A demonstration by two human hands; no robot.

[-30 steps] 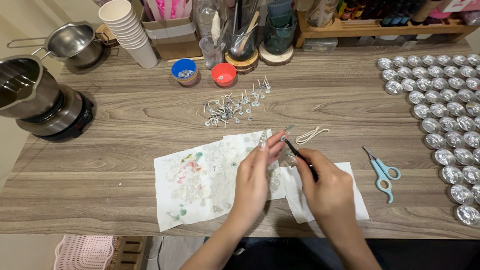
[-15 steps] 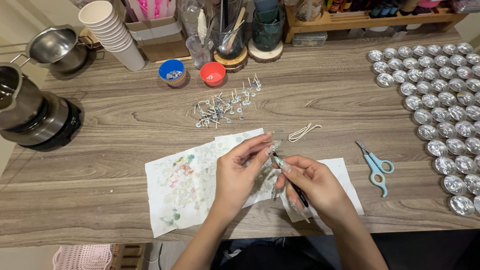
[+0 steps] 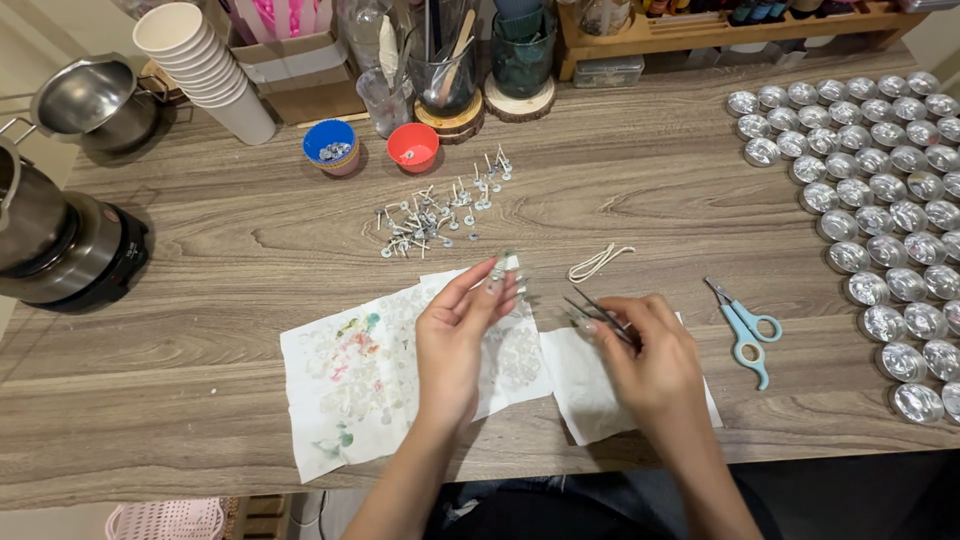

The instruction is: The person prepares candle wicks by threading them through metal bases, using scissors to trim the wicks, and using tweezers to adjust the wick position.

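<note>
Hands meet over the paper towels at the near edge of the wooden table [image 3: 650,190]. Your left hand [image 3: 455,335] is raised above the stained paper towel [image 3: 350,385], fingers drawn narrow, pinching something small at the tips; what it is you cannot tell from here, it is too small and blurred. Your right hand [image 3: 650,365] closes around dark tweezers [image 3: 595,310], whose points aim left toward the left fingertips, just short of them. Under the right hand lies a plain white paper towel [image 3: 590,400], touching the stained one.

Just beyond the tweezers, a loop of pale wick cord [image 3: 598,262] lies on the bare wood. Farther back, a scatter of short wicks with metal bases [image 3: 435,212] sits near the middle of the table. Behind them stand a blue cup [image 3: 330,145] and a red cup [image 3: 412,146], side by side. Light blue scissors [image 3: 745,330] lie to the right of your right hand, apart from it. Rows of silver tealight cups [image 3: 880,210] fill the right side. At the far left: a stack of white paper cups [image 3: 205,70] and a metal pot on a black hotplate [image 3: 60,250].
</note>
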